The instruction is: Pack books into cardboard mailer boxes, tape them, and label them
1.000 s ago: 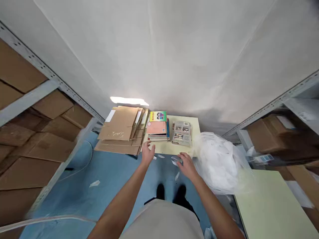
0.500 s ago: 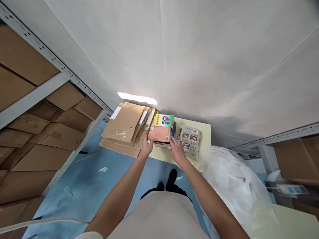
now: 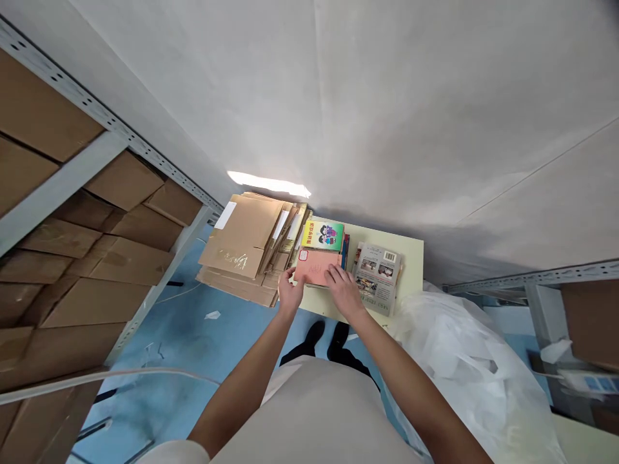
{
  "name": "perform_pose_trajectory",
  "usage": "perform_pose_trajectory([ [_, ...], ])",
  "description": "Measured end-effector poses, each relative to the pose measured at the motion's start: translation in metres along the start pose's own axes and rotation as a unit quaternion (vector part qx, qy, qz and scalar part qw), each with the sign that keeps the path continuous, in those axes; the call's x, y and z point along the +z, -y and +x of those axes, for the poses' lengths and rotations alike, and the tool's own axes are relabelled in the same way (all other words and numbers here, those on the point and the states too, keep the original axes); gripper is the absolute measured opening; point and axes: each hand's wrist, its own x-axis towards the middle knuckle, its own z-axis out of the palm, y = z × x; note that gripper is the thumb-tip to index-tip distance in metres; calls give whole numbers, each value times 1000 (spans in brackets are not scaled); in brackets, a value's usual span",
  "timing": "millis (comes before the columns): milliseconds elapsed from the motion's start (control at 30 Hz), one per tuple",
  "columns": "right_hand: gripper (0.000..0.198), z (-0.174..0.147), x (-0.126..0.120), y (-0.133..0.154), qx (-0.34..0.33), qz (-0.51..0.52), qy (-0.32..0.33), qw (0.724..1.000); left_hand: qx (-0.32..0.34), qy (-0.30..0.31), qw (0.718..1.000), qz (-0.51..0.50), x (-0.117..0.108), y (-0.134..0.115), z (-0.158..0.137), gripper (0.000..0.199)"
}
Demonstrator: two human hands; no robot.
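Pink book: at the middle of the frame, a little below centre, the pink book (image 3: 316, 260) lies on a small pile, a pale red-edged label at its upper left corner.
Left hand: the left hand (image 3: 291, 294) is partly open at the pink book's lower left corner, thumb and fingers spread; whether it grips anything, I cannot tell.
Right hand: the right hand (image 3: 345, 291) is half open, fingers bent over the lower right part of the pink book; its thumb is not clear, so a firm hold cannot be told.
Picture-cover book: just above the pink book in the frame, a yellow and green book (image 3: 323, 235) shows 2 cartoon figures.
Cardboard: left of the books, flattened cardboard (image 3: 249, 232) lies stacked, with a white label at its upper left.
Newspapers: right of the books, folded newspapers (image 3: 378, 276) lie on the pale table (image 3: 411, 254).
Bag: at lower right, a clear plastic bag (image 3: 464, 361) bulges with white material.
Shelf: along the left edge, brown boxes (image 3: 91, 303) fill a metal rack.
Floor: at lower centre, 2 black shoes (image 3: 314, 332) stand on the blue floor (image 3: 193, 348).
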Motion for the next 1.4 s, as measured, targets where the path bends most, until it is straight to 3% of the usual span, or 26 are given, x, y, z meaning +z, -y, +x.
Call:
perform_pose_trajectory([
  [200, 29, -2, -3, 16, 46, -44, -10, 998, -43, 14, 999, -9, -6, -7, -9, 35],
  [367, 30, -5, -7, 30, 94, -46, 14, 994, -88, 110, 979, -145, -17, -14, -12, 38],
  [467, 37, -11, -9, 34, 112, -7, 25, 993, -114, 136, 968, -175, -27, -17, -12, 33],
  [600, 49, -29, -10, 41, 166, 101, -36, 980, -99, 136, 968, -187, -36, -16, -14, 33],
  [700, 49, -47, -12, 49, 228, 184, -110, 950, -56, 138, 970, -190, -33, -13, -18, 34],
  [800, 39, -71, -20, 59, 308, 271, -188, 892, -7, 168, 970, -177, -22, -14, -30, 36],
  [933, 37, -116, -39, 77, 416, 421, -307, 745, 52, 294, 939, -172, -3, -25, -65, 43],
  [1000, 39, -144, -50, 86, 458, 465, -363, 665, 65, 417, 886, -190, 6, -34, -91, 45],
  [1067, 41, -175, -61, 94, 490, 475, -420, 598, 56, 549, 809, -200, 15, -41, -120, 46],
  [1133, 42, -208, -68, 100, 513, 465, -483, 535, 34, 643, 742, -186, 25, -46, -152, 46],
  [1267, 43, -277, -74, 112, 525, 438, -585, 437, 20, 726, 677, -118, 45, -49, -225, 49],
  [1400, 44, -355, -74, 127, 530, 407, -639, 382, 57, 779, 620, -80, 63, -49, -308, 41],
])
